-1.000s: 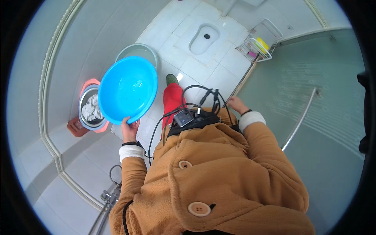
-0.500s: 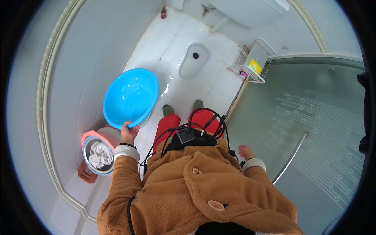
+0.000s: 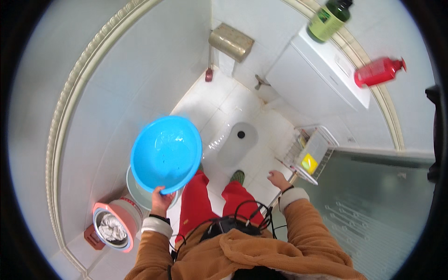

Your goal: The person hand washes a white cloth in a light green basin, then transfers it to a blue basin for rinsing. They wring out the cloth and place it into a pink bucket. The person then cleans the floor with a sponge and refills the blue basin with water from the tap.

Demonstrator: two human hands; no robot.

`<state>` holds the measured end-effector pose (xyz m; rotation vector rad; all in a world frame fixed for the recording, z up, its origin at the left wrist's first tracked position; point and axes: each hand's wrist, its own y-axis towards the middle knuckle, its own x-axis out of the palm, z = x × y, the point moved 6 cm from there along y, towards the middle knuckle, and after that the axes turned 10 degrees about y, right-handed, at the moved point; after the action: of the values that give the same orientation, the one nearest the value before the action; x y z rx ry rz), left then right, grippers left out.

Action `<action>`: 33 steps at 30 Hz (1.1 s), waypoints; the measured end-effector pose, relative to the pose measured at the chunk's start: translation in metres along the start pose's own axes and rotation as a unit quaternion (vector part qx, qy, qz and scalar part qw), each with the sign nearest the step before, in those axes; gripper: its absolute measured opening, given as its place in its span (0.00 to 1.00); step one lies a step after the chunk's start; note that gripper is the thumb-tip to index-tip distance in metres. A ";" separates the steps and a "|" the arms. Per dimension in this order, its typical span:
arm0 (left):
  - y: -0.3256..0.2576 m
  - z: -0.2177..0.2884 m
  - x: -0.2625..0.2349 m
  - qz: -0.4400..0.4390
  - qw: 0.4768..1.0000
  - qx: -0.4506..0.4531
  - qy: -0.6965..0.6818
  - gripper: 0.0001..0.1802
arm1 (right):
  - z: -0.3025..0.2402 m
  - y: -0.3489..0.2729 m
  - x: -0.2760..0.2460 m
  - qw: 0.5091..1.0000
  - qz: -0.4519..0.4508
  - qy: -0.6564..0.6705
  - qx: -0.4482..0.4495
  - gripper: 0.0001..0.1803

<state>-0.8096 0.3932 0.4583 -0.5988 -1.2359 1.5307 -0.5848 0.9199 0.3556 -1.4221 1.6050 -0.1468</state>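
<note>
A round blue basin, tilted and wet inside with small dark specks, hangs over the floor left of my legs. My left hand grips its near rim, with the fingers on top. Partly behind it stands a pale translucent tub. My right hand is held in the air near the wire rack, fingers loosely curled and nothing visible in them. A squat toilet lies in the tiled floor ahead of my feet.
At the left, a pink-rimmed bucket and metal bowl hold white cloth. Ahead on the right is a white wire rack. A white tank bears a green bottle and a red pump bottle. A glass panel stands right.
My view has tilted up, bringing the bottles and paper holder into sight. My right hand has lifted forward toward the rack. The basin stays in my left hand, with the tub now showing beside it.
</note>
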 end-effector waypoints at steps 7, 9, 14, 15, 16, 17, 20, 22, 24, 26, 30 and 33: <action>0.079 0.021 0.059 -0.053 0.998 -0.014 0.008 0.42 | -0.231 0.278 -0.023 0.990 -0.029 0.090 -0.105 0.24; 0.105 0.034 0.069 -0.071 0.997 -0.042 0.004 0.41 | -0.280 0.343 -0.013 0.979 -0.054 0.167 -0.101 0.27; 0.146 0.057 0.074 -0.057 0.995 -0.049 0.063 0.40 | -0.367 0.507 -0.002 0.914 -0.042 0.401 0.057 0.44; 0.153 0.059 0.074 -0.065 0.995 -0.042 0.062 0.40 | -0.383 0.534 -0.010 0.895 -0.021 0.443 0.052 0.50; 0.159 0.060 0.072 -0.054 0.996 -0.031 0.059 0.38 | -0.404 0.560 -0.021 0.867 0.013 0.499 -0.004 0.52; 0.165 0.056 0.067 -0.028 0.996 -0.049 0.064 0.38 | -0.423 0.580 -0.030 0.848 0.001 0.528 -0.048 0.52; 0.183 0.050 0.059 -0.014 0.997 -0.038 0.069 0.35 | -0.466 0.632 -0.059 0.816 0.068 0.572 -0.052 0.50; 0.189 0.047 0.053 -0.007 0.993 -0.043 0.107 0.35 | -0.485 0.654 -0.073 0.785 0.105 0.607 -0.061 0.48; 0.191 0.045 0.049 0.000 0.991 -0.059 0.117 0.35 | -0.487 0.665 -0.081 0.742 0.121 0.655 -0.078 0.46; 0.191 0.045 0.049 -0.007 0.993 -0.085 0.081 0.36 | -0.485 0.665 -0.066 0.684 0.070 0.719 -0.103 0.43; 0.192 0.061 0.055 -0.005 0.984 -0.052 0.170 0.35 | -0.443 0.614 0.008 0.561 0.009 0.827 -0.043 0.16; 0.198 0.068 0.054 0.052 0.989 -0.071 0.123 0.31 | -0.385 0.524 0.059 0.600 -0.009 0.799 -0.042 0.17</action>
<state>-0.9655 0.4283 0.3131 -0.9292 -1.1442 1.4117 -1.2149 0.8540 0.1989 -1.2466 2.9391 -1.8201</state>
